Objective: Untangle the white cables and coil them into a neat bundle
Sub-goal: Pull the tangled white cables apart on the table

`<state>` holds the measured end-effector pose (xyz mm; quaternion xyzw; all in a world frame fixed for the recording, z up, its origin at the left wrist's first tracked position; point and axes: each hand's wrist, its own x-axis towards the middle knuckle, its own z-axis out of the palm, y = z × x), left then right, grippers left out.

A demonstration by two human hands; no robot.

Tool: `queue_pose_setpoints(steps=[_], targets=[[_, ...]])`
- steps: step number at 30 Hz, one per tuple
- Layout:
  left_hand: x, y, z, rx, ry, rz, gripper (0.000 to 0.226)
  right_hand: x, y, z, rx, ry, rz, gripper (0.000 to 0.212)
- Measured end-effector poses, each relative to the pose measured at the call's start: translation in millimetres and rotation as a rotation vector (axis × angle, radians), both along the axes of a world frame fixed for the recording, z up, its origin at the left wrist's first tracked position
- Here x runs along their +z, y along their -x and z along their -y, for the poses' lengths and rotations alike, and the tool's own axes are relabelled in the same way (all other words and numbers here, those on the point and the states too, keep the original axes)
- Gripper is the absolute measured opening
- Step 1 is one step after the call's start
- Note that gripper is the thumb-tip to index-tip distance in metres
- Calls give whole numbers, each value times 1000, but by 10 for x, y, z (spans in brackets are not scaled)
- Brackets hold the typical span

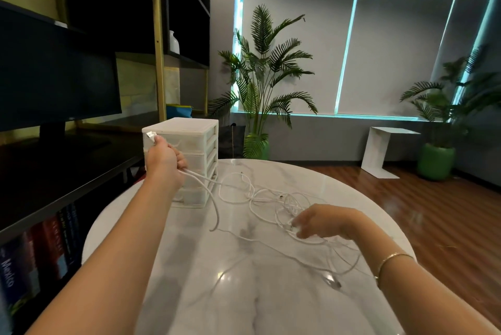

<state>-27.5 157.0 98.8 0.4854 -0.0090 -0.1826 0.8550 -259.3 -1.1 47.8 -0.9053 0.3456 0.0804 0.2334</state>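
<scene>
Two hands over a round white marble-look tabletop point(189, 267), glossy, grey veining. Left hand point(164, 162) raised, fist closed around a white cable, plug end point(150, 135) sticking out past the thumb. That cable runs down and right from the fist into the tangle. Right hand point(322, 222) low over the tabletop, fingers curled down into the white cables point(260, 196); blurred, so can't tell if it actually pinches a strand. Tangle lies loose between and in front of both hands, loops also trailing under the right wrist. Gold bracelet point(393, 260) on the right wrist.

Just behind the left hand: white plastic drawer unit point(195, 156) on the tabletop. Left of the left arm: dark shelving, black monitor point(54, 85), books point(40, 253) on a low shelf; one spine reads "Mexico", others illegible. Beyond the hands: wood floor, grey roller blinds, palm plant point(265, 74), second plant in a green pot point(436, 161) far right, white side table point(385, 150).
</scene>
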Motion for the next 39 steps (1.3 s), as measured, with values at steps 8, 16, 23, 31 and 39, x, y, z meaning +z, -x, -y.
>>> queue_pose_setpoints(steps=[8, 16, 23, 31, 39], targets=[[-249, 298, 256, -58, -116, 130, 48, -1, -614, -909, 195, -492, 647, 75], [-462, 262, 300, -233, -101, 76, 36, -255, -882, -916, 72, 327, 674, 62], [-653, 200, 422, -236, -77, 48, 41, -354, -788, -701, 121, 44, 470, 16], [-849, 8, 456, 49, -312, 241, 51, -272, -472, -520, 126, -320, 187, 14], [-786, -173, 438, 185, -305, 274, 44, -99, -276, -406, 140, -378, -69, 14]])
